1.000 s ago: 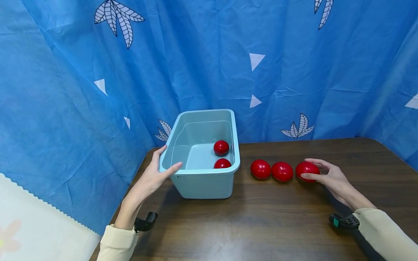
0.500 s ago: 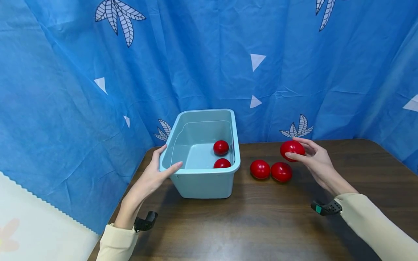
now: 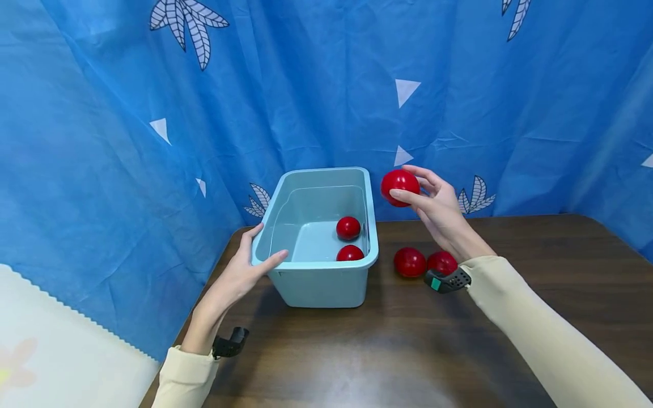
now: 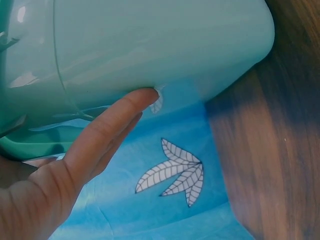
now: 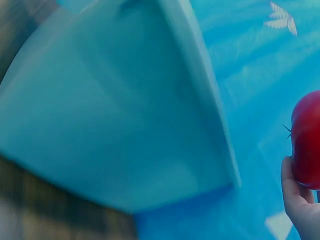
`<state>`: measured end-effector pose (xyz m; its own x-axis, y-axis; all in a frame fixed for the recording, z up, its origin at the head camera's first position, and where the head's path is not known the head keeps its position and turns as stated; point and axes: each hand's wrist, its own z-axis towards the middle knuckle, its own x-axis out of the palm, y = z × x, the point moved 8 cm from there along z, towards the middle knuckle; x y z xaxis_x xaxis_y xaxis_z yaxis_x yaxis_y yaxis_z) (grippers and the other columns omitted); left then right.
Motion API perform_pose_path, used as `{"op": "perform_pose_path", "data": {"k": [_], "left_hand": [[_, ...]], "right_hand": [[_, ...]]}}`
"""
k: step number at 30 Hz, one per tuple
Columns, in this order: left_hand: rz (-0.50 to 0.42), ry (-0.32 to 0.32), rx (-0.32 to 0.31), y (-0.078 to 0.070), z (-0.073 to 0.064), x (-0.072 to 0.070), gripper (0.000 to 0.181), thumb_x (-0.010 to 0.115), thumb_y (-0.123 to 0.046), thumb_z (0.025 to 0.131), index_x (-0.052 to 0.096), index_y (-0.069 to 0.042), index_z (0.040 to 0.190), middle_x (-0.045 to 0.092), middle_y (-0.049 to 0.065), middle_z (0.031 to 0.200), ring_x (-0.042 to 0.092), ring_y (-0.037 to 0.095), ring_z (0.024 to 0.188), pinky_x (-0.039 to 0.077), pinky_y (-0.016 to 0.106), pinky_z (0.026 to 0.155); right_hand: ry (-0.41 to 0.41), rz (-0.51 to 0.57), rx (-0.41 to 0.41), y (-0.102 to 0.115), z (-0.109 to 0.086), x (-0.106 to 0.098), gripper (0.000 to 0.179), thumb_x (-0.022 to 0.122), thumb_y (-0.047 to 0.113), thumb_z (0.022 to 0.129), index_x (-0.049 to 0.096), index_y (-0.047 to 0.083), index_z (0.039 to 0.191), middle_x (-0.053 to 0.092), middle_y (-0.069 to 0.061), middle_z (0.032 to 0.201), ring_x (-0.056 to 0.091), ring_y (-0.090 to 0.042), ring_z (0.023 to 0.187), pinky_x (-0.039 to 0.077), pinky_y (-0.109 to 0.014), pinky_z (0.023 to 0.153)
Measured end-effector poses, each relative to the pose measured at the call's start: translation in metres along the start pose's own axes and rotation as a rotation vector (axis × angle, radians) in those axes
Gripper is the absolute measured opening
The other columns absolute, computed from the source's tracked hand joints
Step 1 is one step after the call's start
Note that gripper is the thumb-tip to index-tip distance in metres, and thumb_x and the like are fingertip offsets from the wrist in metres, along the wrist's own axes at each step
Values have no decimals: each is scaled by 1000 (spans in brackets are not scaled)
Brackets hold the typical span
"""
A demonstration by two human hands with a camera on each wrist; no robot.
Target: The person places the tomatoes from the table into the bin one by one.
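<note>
A smooth red tomato (image 3: 400, 187) is pinched between the thumb and fingers of my right hand (image 3: 441, 207), raised just right of the bin's rim. The right wrist view shows that tomato (image 5: 307, 142) with a small dark stem tip. My left hand (image 3: 240, 276) holds the near left corner of the light blue-green plastic bin (image 3: 318, 286). Its fingers (image 4: 107, 130) lie along the outer wall in the left wrist view. Inside the bin are two tomatoes, the farther tomato (image 3: 348, 228) and the nearer tomato (image 3: 350, 253), partly hidden by the front rim.
On the dark wooden table (image 3: 326, 362), right of the bin, sit a tomato (image 3: 410, 262) and another tomato (image 3: 441, 262), partly covered by the right wristband (image 3: 449, 280). A blue patterned curtain (image 3: 326, 85) hangs behind the table.
My right hand has lifted the rightmost tomato off the table and carried it up and left, toward the bin. The left hand stays on the bin.
</note>
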<state>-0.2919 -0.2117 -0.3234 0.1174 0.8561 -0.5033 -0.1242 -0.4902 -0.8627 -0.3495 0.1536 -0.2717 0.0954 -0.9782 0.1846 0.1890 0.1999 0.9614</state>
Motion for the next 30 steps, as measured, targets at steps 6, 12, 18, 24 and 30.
{"op": "perform_pose_path", "data": {"k": [6, 12, 18, 24, 30], "left_hand": [[14, -13, -19, 2, -3, -4, 101, 70, -47, 98, 2, -20, 168, 24, 20, 165, 39, 45, 143, 45, 63, 110], [4, -19, -13, 2, -1, -3, 101, 71, -47, 98, 4, -19, 168, 26, 20, 164, 39, 45, 143, 46, 62, 110], [-21, -20, -7, 6, 0, 1, 100, 72, -46, 97, 6, -20, 167, 30, 18, 163, 42, 45, 143, 48, 61, 108], [-31, -31, -5, 8, 0, 4, 101, 74, -47, 95, 8, -21, 167, 32, 17, 162, 43, 45, 142, 50, 60, 105], [-16, -55, -13, 9, 0, 3, 103, 75, -51, 92, 9, -23, 166, 33, 13, 163, 43, 43, 143, 51, 59, 104]], "right_hand": [[63, 13, -44, 11, 20, 45, 60, 74, 9, 97, 50, 15, 151, 44, -9, 150, 42, -27, 139, 57, -26, 95], [84, -5, -50, 10, 36, 73, 62, 76, 11, 96, 50, 14, 151, 47, -8, 149, 45, -27, 137, 51, -39, 109], [73, -52, -57, 7, 49, 92, 63, 80, 13, 93, 52, 14, 150, 48, -8, 148, 47, -26, 135, 52, -40, 107], [76, -153, -52, 4, 54, 108, 65, 82, 15, 91, 54, 15, 149, 50, -10, 149, 48, -27, 134, 55, -41, 100], [94, -174, -33, -4, 59, 115, 65, 81, 13, 91, 53, 14, 150, 50, -12, 148, 48, -28, 133, 54, -40, 98]]}}
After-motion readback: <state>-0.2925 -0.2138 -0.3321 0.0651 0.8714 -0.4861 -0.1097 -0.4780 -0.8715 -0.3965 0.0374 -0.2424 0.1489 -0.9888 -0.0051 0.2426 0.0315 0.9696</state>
